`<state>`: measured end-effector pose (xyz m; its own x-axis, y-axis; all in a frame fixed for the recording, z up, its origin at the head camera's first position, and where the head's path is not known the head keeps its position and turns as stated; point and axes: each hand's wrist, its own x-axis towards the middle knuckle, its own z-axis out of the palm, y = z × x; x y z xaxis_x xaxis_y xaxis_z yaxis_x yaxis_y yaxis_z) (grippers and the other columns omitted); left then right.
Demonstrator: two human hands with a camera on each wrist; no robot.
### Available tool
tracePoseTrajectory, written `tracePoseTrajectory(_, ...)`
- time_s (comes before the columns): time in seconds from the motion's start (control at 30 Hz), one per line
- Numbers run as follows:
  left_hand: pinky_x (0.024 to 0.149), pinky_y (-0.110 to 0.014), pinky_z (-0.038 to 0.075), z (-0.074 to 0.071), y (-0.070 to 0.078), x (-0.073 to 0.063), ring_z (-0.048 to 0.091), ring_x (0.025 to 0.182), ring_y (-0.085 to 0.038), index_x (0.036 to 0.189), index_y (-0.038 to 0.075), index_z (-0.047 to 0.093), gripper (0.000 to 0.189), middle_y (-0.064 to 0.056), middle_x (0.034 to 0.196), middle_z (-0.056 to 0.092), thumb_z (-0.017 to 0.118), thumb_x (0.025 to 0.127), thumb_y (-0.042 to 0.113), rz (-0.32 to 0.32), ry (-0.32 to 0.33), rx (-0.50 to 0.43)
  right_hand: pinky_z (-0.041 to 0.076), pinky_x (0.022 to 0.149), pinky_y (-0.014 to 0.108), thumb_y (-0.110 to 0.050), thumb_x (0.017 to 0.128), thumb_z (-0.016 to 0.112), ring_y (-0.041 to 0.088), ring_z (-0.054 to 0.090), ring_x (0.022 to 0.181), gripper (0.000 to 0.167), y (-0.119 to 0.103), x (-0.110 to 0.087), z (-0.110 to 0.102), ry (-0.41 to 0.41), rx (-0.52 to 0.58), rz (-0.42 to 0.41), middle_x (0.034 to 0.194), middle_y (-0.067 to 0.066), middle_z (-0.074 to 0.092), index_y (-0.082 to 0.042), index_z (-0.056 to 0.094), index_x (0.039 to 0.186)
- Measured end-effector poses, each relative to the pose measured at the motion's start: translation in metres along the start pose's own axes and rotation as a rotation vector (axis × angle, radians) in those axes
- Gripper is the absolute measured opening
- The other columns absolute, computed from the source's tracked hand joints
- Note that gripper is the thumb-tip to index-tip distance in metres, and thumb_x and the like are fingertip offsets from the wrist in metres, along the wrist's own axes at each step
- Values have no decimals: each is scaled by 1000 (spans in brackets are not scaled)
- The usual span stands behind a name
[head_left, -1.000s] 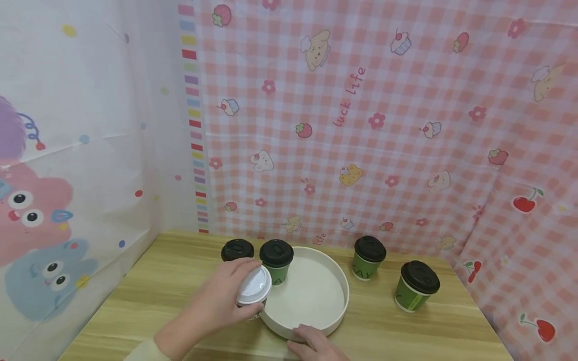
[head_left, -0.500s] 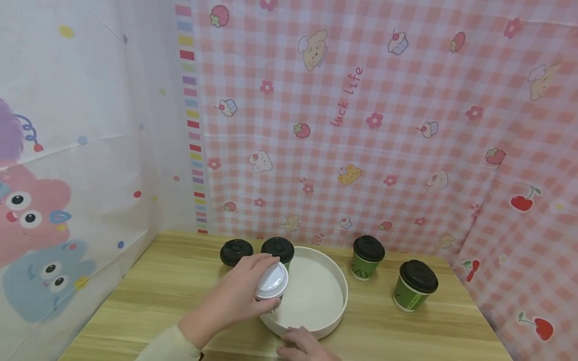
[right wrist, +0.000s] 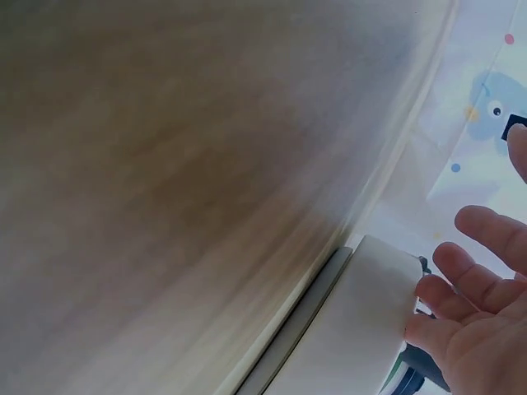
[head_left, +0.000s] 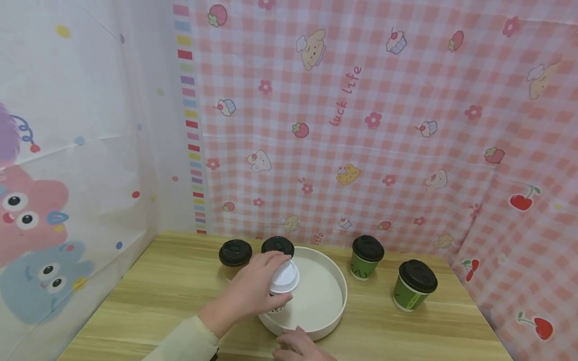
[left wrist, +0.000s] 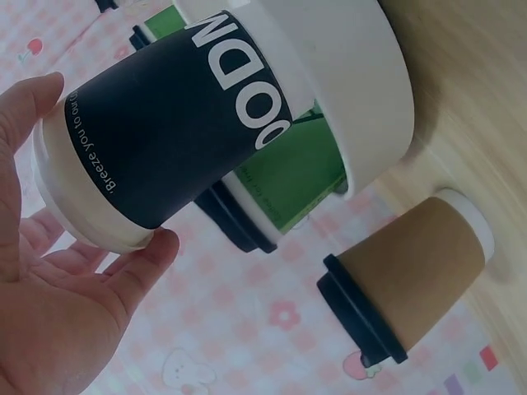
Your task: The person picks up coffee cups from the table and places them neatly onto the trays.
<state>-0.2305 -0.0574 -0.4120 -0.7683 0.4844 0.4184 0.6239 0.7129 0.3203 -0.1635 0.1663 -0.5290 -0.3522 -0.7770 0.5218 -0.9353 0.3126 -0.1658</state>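
Note:
My left hand [head_left: 250, 296] grips a paper cup [left wrist: 173, 123] by its white lid end; the cup has a black sleeve with white letters. It is held over the left part of the round white tray [head_left: 322, 328]. Behind it, a green cup with a black lid [head_left: 276, 244] stands in the tray, partly hidden. My right hand [head_left: 303, 347] is at the tray's front rim, and its loosely bent fingers [right wrist: 440, 300] touch the tray's side. A brown cup with a black lid [head_left: 235, 254] stands on the table left of the tray, partly behind my left hand.
Two green cups with black lids, a nearer one [head_left: 414, 286] and a farther one [head_left: 367, 258], stand right of the tray on the wooden table [head_left: 149, 296]. A pink checked cloth [head_left: 280, 110] hangs behind, and a white patterned cloth [head_left: 104, 100] at the left.
My left hand has carried the white-lidded cup rightward, from the tray's left edge to over the tray. My right hand has shifted slightly left along the front rim.

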Motion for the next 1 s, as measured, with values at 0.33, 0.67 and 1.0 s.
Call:
tracePoseTrajectory(0.33, 98, -49, 61, 12, -12, -3, 60, 129, -33, 147, 12, 59, 76, -12, 145, 62, 92, 82, 35, -73, -53, -42, 53, 110, 61, -24, 110, 61, 37, 63, 133, 39, 2, 4, -3, -95, 95, 19, 141, 17, 64, -9, 59, 146)
tracePoseTrajectory(0.67, 100, -47, 60, 22, -18, -6, 61, 129, -31, 147, 13, 60, 75, -8, 143, 63, 91, 83, 37, -73, -47, -47, 55, 109, 57, -24, 109, 61, 38, 63, 133, 35, -1, 8, -2, -91, 36, 21, 138, 15, 67, -11, 64, 142)
tracePoseTrajectory(1.0, 101, -48, 60, 25, -22, -6, 60, 130, -31, 148, 13, 59, 74, -9, 143, 62, 88, 85, 38, -98, -45, -76, 49, 118, 54, -27, 110, 61, 35, 59, 139, 39, 5, 6, 1, -114, 104, 45, 141, 16, 65, -10, 63, 144)
